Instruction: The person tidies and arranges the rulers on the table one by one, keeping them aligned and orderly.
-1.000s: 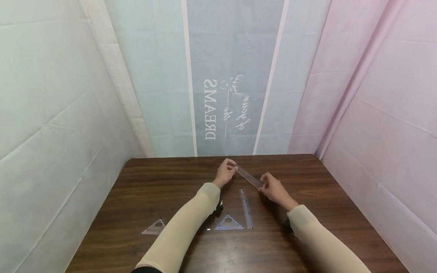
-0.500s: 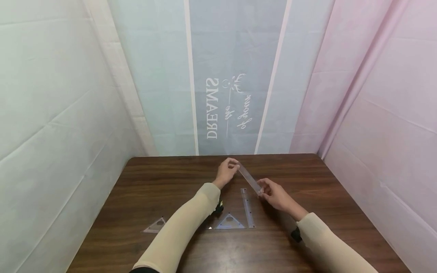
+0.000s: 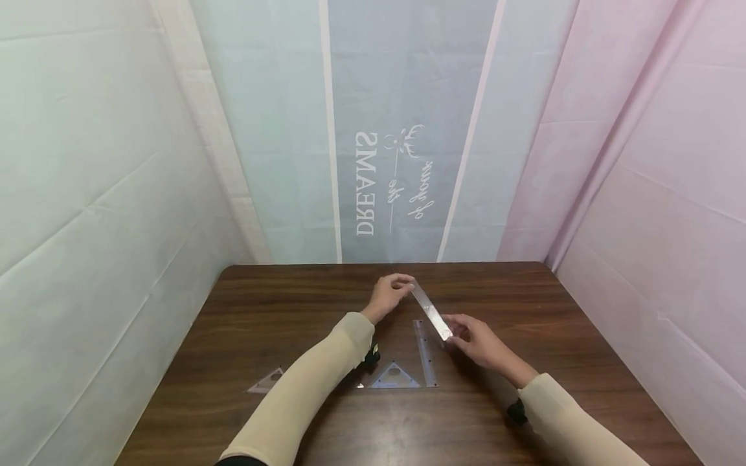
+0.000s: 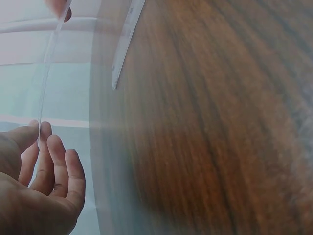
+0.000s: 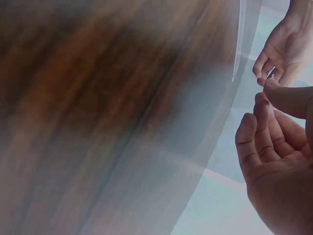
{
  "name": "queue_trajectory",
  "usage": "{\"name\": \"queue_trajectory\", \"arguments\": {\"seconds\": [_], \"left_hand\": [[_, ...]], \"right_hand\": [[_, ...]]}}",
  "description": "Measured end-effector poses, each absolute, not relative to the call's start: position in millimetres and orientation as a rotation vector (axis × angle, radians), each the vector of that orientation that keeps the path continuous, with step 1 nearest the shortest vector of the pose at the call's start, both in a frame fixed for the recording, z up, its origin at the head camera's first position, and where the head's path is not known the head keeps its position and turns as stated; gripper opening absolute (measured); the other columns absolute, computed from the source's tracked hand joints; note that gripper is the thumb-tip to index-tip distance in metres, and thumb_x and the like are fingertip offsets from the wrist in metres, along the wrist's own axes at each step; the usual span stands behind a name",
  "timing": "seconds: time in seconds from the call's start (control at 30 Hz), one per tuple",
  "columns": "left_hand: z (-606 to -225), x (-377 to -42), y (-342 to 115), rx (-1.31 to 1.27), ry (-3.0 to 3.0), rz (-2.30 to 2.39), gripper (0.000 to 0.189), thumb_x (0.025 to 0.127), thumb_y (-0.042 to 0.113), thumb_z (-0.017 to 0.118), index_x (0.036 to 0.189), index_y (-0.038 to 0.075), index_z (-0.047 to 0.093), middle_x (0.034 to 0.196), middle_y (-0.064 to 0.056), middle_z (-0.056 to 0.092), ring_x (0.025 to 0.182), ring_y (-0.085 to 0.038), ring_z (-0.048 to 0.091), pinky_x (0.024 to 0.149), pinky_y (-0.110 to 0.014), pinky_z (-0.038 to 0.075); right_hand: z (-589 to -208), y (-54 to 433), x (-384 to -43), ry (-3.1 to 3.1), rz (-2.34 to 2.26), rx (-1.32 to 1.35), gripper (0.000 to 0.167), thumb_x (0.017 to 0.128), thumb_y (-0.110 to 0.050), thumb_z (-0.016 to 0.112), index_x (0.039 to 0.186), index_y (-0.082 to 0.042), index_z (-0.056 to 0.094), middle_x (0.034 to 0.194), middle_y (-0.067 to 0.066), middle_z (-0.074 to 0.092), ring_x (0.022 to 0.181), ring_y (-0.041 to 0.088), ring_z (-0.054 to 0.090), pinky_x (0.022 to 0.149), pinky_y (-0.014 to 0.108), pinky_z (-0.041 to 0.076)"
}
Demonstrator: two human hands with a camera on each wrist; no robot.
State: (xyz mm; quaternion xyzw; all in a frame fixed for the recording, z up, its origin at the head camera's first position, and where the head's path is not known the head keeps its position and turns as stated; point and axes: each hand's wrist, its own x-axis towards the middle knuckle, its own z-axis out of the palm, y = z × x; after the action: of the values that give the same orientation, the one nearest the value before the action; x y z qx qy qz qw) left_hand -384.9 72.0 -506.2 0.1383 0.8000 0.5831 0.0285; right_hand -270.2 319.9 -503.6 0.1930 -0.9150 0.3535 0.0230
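A clear ruler (image 3: 430,308) slants above the table, held between both hands, with a bright glare on its nearer part. My left hand (image 3: 388,297) pinches its far end; in the left wrist view the thumb and forefinger of the left hand (image 4: 46,181) meet on the thin edge-on ruler (image 4: 49,68). At the near end, my right hand (image 3: 476,340) pinches the ruler between thumb and fingers. The right wrist view has the right hand (image 5: 279,152) close up, the ruler mostly hidden there. A second clear ruler (image 3: 426,355) lies flat just below.
On the brown table (image 3: 524,304) a clear set square (image 3: 395,377) lies left of the flat ruler. Another set square (image 3: 269,380) is partly hidden by the left sleeve (image 3: 309,382). A printed cloth (image 3: 402,77) hangs behind the table.
The near end of the held ruler has swung toward the person with my right hand, so the ruler stands steeper in view. Glare now shows on it. The left hand has shifted slightly.
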Motion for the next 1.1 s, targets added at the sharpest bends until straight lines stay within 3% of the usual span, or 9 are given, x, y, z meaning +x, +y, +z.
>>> {"name": "queue_trajectory", "arguments": {"seconds": [0.23,0.53,0.77,0.93,1.1], "left_hand": [[-509.3,-383.1,71.9,0.485,2.449,1.77,0.024,0.105,0.023,0.073,0.127,0.014,0.079,0.12,-0.007,0.078,0.104,-0.02,0.074,0.085,-0.032,0.06],[-510.7,-377.7,74.3,0.666,2.491,1.575,0.033,0.106,0.025,0.072,0.137,0.015,0.074,0.123,-0.003,0.078,0.118,-0.02,0.071,0.102,-0.036,0.056],[-514.6,-374.5,79.9,0.71,2.426,1.594,0.036,0.103,0.019,0.076,0.138,0.013,0.071,0.115,-0.002,0.078,0.107,-0.016,0.072,0.085,-0.025,0.056],[-514.9,-371.9,82.8,0.727,2.405,1.598,0.035,0.103,0.019,0.076,0.137,0.013,0.071,0.117,-0.004,0.078,0.103,-0.016,0.071,0.076,-0.025,0.054],[-513.7,-368.5,84.7,0.745,2.434,1.523,0.035,0.103,0.022,0.076,0.137,0.015,0.071,0.121,-0.003,0.077,0.107,-0.016,0.069,0.084,-0.028,0.055]], "right_hand": [[-502.2,323.3,-262.3,-2.842,1.081,0.607,0.046,0.095,-0.005,0.082,0.138,0.001,0.068,0.098,-0.004,0.07,0.088,0.008,0.064,0.079,0.03,0.056],[-504.8,334.1,-250.1,-2.815,1.069,0.677,0.047,0.093,-0.006,0.084,0.137,0.0,0.069,0.096,-0.01,0.069,0.086,0.003,0.064,0.076,0.029,0.056],[-507.2,336.8,-242.9,-2.791,1.061,0.722,0.046,0.093,-0.008,0.085,0.135,0.002,0.07,0.097,-0.009,0.07,0.086,0.002,0.064,0.073,0.029,0.054],[-506.3,337.4,-238.7,-2.783,1.069,0.752,0.045,0.092,-0.012,0.087,0.132,0.001,0.071,0.099,-0.007,0.069,0.087,0.005,0.065,0.072,0.028,0.055],[-505.7,339.0,-235.1,-2.808,1.059,0.75,0.045,0.092,-0.018,0.088,0.13,-0.002,0.071,0.101,-0.005,0.069,0.088,0.007,0.065,0.073,0.028,0.055]]}}
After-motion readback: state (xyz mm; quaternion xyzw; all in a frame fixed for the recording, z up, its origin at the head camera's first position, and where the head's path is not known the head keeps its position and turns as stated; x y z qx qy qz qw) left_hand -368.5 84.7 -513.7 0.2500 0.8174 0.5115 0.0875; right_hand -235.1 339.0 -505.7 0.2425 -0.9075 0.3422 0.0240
